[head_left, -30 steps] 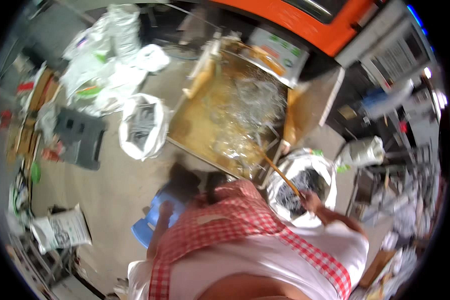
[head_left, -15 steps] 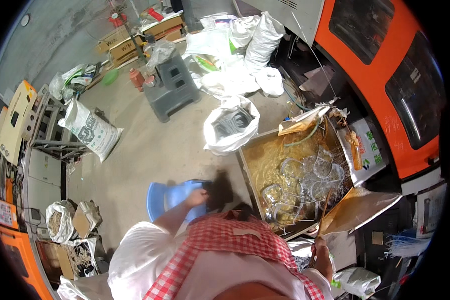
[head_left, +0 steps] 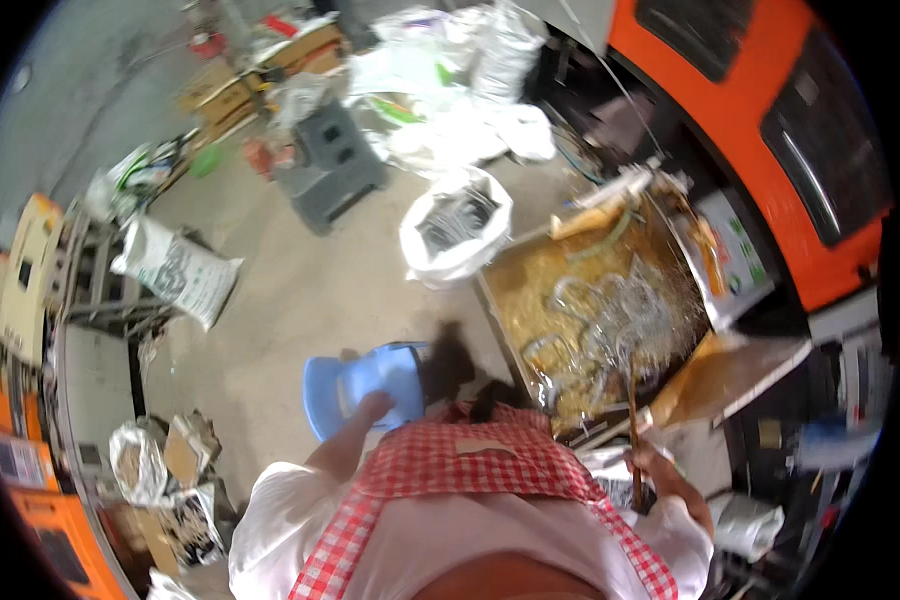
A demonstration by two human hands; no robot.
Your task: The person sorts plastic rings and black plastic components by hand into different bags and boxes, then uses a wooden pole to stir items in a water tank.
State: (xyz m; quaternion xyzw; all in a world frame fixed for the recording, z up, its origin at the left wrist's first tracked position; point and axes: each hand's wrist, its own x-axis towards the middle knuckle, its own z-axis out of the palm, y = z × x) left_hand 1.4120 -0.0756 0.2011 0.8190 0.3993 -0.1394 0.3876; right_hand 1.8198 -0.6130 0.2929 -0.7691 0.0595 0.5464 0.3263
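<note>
My right hand (head_left: 650, 462) is closed around a thin brown stick (head_left: 632, 410). The stick's far end reaches into a square tub (head_left: 500, 335) of yellowish water, among a heap of clear plastic pieces (head_left: 610, 310). Ripples and bright glints cover the water there. My left hand (head_left: 375, 405) hangs over a light blue plastic chair (head_left: 335, 390); motion smears its fingers, and whether it touches the seat is unclear. A red-and-white checked apron (head_left: 420, 455) covers my front.
Beyond the tub's left corner stands an open white sack (head_left: 420, 260) of grey pieces. A dark grey step stool (head_left: 330, 170) stands farther back, near white sacks (head_left: 505, 60). An orange machine (head_left: 730, 110) borders the right side; a brown board (head_left: 725, 380) slants off the tub's near right edge.
The stick has swung from slanting to nearly upright in view, and my right hand has shifted with it. My left hand has drawn back left over the chair seat. The whole view has shifted slightly.
</note>
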